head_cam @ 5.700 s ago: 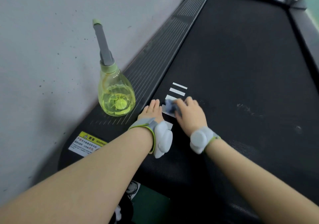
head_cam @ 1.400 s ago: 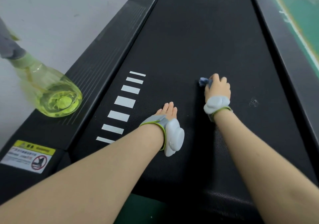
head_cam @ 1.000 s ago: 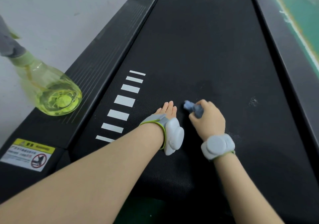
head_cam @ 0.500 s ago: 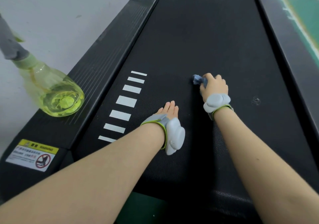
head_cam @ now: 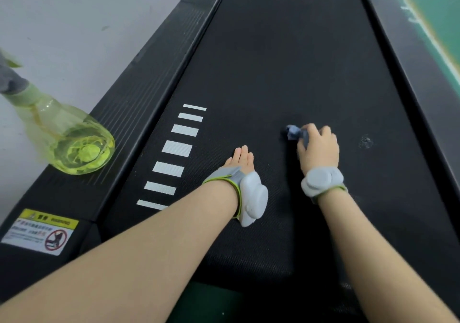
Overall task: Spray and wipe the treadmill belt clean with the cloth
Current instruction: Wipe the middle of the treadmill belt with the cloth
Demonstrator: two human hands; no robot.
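Blue cloth point(head_cam: 293, 132), gripped in the curled right hand point(head_cam: 318, 149), presses the treadmill belt point(head_cam: 286, 61); the left hand point(head_cam: 242, 159) lies flat, fingers straight, at its nine o'clock.

Matt, finely textured black belt point(head_cam: 286, 61); ribbed plastic side rail point(head_cam: 149, 86); crumpled blue cloth point(head_cam: 293, 132); glossy clear yellow-green plastic spray bottle point(head_cam: 74, 141)

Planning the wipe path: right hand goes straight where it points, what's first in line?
Only bare belt ahead of the right hand and its cloth, as far as shown; the smudge lies off to the right.
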